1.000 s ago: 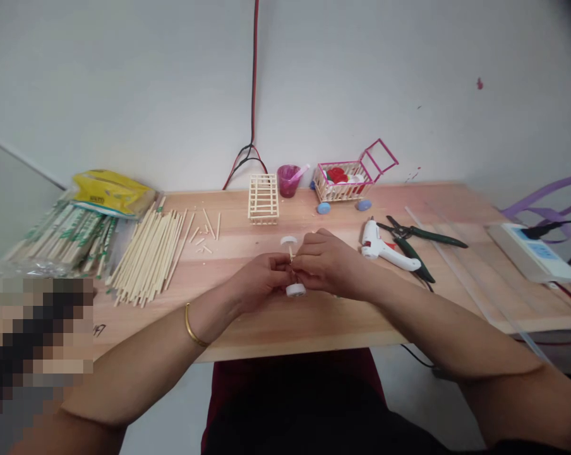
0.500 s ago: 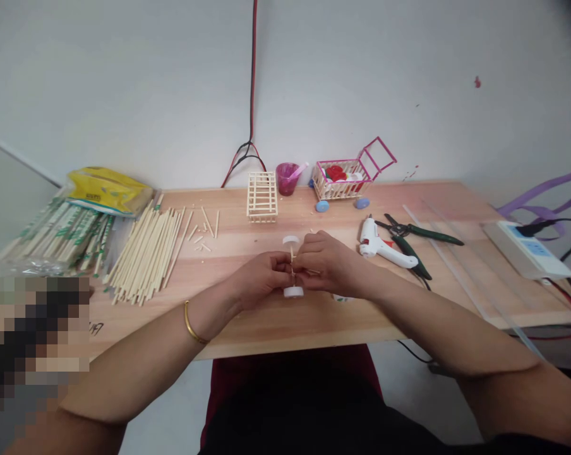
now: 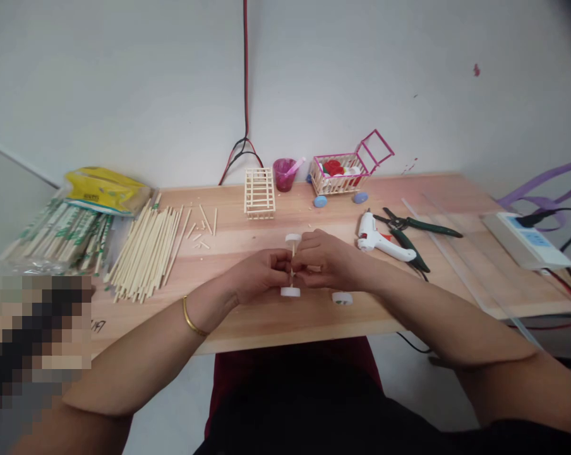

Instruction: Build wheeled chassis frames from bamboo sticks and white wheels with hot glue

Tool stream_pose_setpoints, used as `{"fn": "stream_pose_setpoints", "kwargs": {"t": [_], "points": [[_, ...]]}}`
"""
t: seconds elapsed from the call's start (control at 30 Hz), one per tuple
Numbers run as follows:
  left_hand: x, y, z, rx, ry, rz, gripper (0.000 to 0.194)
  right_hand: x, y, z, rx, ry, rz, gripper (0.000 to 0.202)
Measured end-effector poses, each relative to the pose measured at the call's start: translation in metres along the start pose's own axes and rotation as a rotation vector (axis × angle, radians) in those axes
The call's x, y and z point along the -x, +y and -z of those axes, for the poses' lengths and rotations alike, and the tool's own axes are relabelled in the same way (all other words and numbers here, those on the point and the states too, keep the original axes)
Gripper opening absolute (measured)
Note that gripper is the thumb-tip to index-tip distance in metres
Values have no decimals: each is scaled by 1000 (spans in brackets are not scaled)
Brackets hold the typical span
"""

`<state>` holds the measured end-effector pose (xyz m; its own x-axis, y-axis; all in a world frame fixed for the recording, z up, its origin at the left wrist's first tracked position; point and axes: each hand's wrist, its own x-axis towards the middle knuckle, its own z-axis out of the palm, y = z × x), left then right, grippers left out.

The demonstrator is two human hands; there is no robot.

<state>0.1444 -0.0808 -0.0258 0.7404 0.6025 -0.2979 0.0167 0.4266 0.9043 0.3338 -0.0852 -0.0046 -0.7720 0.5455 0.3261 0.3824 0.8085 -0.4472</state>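
Between my hands is a wheel axle (image 3: pixel 294 248), a thin wooden stick with a white bottle cap (image 3: pixel 293 237) at its far end and another white cap (image 3: pixel 290 292) at its near end. My left hand (image 3: pixel 264 275) pinches the stick from the left, fingers closed. From the right, the fingertips of my right hand (image 3: pixel 330 260) close on the middle of the same stick. Those fingers partly hide the stick, and any small piece inside them cannot be made out. A loose white cap (image 3: pixel 342 298) lies on the table beneath my right wrist.
Behind stand a stick frame (image 3: pixel 259 194), a purple cup (image 3: pixel 285 175) and a wheeled mini cart (image 3: pixel 340 175). A glue gun (image 3: pixel 378 239) and green-handled pliers (image 3: pixel 418 227) lie right, near clear rods and a power strip (image 3: pixel 527 240). Bundled chopsticks (image 3: pixel 146 253) lie left.
The axle tilts slightly differently, and more of its stick shows beside the far cap. The loose cap below my right wrist is more visible. My view has shifted slightly.
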Motion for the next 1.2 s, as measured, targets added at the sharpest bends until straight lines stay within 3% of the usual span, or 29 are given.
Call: {"fn": "stream_pose_setpoints", "kwargs": {"t": [0.37,0.5,0.7,0.83,1.0,1.2], "points": [[-1,0,0,168,85,48,34,2,3,-3,65,51,-58,15],[0,3,-3,170,133,50,34,3,0,7,49,62,-69,10],[0,3,-4,106,200,75,42,15,1,36,103,321,-277,10],[-1,3,-3,90,206,98,43,19,0,39,126,186,-280,12],[-1,4,-3,93,185,86,44,15,-7,26,153,-14,-284,17],[-1,3,-5,97,136,45,37,10,-9,5,248,-26,-192,18]]}}
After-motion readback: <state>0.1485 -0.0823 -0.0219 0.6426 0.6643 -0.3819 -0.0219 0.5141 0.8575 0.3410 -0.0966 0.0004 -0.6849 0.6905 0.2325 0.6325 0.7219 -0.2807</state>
